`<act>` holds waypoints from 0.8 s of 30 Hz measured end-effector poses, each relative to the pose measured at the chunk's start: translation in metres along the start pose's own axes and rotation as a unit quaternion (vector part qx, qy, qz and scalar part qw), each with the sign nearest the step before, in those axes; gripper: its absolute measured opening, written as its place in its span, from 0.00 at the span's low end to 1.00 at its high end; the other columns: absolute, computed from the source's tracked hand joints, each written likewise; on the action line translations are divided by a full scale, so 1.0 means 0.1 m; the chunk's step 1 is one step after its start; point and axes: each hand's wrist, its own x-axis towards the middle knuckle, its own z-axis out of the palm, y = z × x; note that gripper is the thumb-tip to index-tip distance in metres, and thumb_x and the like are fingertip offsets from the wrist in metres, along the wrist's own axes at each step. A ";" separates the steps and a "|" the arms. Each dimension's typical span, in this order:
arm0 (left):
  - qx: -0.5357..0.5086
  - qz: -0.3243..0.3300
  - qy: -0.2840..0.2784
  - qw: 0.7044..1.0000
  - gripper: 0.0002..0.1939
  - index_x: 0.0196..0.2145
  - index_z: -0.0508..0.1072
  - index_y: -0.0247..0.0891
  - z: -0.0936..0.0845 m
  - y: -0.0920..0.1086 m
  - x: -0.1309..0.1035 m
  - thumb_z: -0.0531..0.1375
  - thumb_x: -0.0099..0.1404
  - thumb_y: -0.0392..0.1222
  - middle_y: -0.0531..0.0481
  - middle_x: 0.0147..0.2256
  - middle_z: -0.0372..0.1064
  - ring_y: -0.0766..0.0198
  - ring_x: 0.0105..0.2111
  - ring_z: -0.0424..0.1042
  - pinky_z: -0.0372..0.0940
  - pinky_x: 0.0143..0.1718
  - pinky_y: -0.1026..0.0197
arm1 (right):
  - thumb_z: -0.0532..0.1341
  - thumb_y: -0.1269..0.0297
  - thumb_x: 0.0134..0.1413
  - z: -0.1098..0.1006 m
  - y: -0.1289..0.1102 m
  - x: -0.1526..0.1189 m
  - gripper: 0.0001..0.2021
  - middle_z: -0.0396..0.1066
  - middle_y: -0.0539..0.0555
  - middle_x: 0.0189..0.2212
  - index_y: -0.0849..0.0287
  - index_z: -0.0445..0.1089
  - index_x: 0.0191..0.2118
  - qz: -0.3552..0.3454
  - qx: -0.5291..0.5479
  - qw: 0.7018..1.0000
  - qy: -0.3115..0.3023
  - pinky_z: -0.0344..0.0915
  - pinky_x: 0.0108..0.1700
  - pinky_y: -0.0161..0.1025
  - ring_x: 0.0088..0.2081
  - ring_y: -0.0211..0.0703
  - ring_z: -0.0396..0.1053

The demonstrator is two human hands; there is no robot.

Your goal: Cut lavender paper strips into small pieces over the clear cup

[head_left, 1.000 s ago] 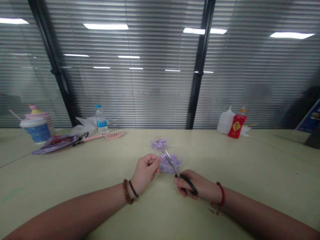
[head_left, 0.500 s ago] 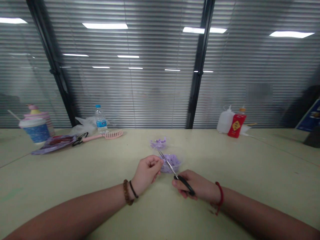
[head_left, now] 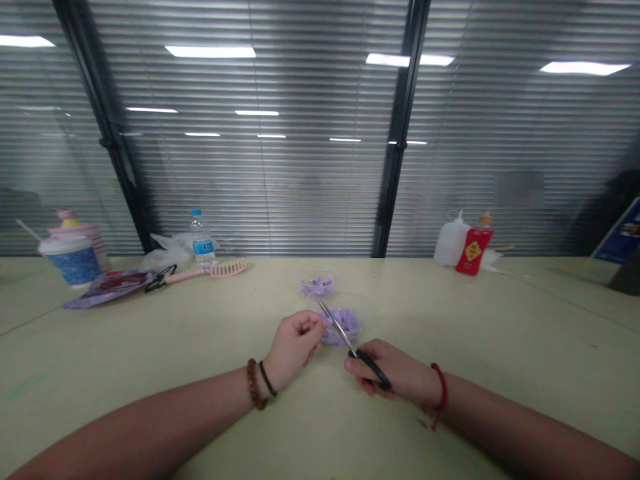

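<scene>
In my right hand [head_left: 375, 370] is a pair of scissors [head_left: 341, 329] with black handles, its metal blades slightly parted and pointing away and to the left. My left hand [head_left: 299, 340] is pinched closed near the blades; what lies between thumb and finger is too small to make out. Behind and partly under the blades stands a clear tub [head_left: 345, 337] filled with purple pieces. A smaller clear container [head_left: 316, 288] with purple bits sits just beyond it.
Far left are a blue paper cup [head_left: 75, 263], a purple packet [head_left: 107, 288], a pink hairbrush [head_left: 227, 269], a plastic bag [head_left: 170, 252] and a water bottle [head_left: 203, 243]. A white squeeze bottle [head_left: 450, 243] and a red bottle [head_left: 473, 252] stand at the back right of the table [head_left: 200, 333].
Almost nothing differs. Both hands and the scissors hold nearly the same place, with the blades at about the same angle.
</scene>
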 end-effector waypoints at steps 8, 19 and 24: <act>0.001 0.012 -0.004 1.000 0.13 0.27 0.66 0.34 -0.04 -0.05 0.02 0.57 0.55 0.49 0.60 0.15 0.58 0.77 0.09 0.51 0.46 0.09 0.73 | 0.56 0.41 0.44 -0.02 0.00 -0.01 0.26 0.57 0.46 0.11 0.63 0.60 0.16 -0.010 0.020 0.999 0.043 0.42 0.12 0.28 0.10 0.26 0.48; -0.003 0.004 0.033 0.999 0.13 0.25 0.65 0.35 -0.04 -0.03 0.03 0.56 0.55 0.48 0.61 0.14 0.57 0.76 0.09 0.51 0.46 0.08 0.73 | 0.53 0.41 0.46 -0.04 -0.05 -0.06 0.27 0.58 0.46 0.11 0.64 0.62 0.17 -0.026 0.007 1.000 -0.007 0.43 0.12 0.27 0.09 0.25 0.48; 0.000 0.001 0.013 1.000 0.13 0.24 0.65 0.35 -0.01 -0.02 0.00 0.57 0.55 0.49 0.61 0.13 0.56 0.77 0.09 0.50 0.45 0.08 0.73 | 0.55 0.42 0.44 0.02 -0.09 -0.07 0.25 0.58 0.46 0.11 0.63 0.61 0.16 -0.011 -0.026 1.000 -0.008 0.46 0.12 0.26 0.10 0.26 0.50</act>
